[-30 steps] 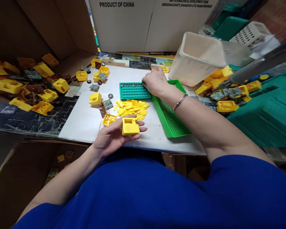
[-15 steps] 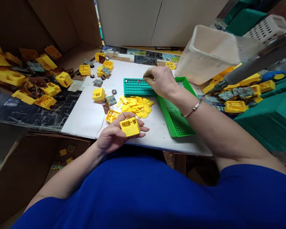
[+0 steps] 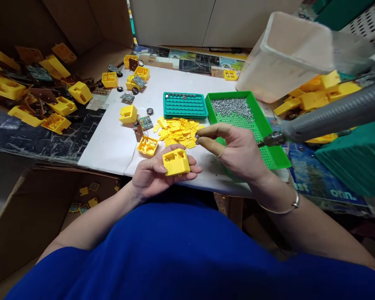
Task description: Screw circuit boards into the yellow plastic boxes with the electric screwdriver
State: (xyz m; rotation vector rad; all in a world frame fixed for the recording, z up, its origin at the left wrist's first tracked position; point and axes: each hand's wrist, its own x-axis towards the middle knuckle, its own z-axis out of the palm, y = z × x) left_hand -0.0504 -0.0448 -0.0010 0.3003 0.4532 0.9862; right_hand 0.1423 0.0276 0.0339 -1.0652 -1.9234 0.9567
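Observation:
My left hand cradles a yellow plastic housing, with its recessed openings and a patch of small holes facing up. To its right, my right hand pinches small round silvery button cells between thumb and forefinger, a short way above the table. Beyond both hands lies a heap of flat yellow plastic pieces. Behind that heap is a teal tray of round pockets, with several button cells in its far row. An opened yellow housing lies left of the heap beside a circuit board.
A green perforated basket holds many small screws. Above its right side hangs a grey power screwdriver. A translucent bin stands behind. More yellow housings lie in a cardboard box at left and at back right.
My right hand has come back from the teal tray toward my left hand, bringing small button cells. My left hand still holds the yellow housing. The view has shifted slightly.

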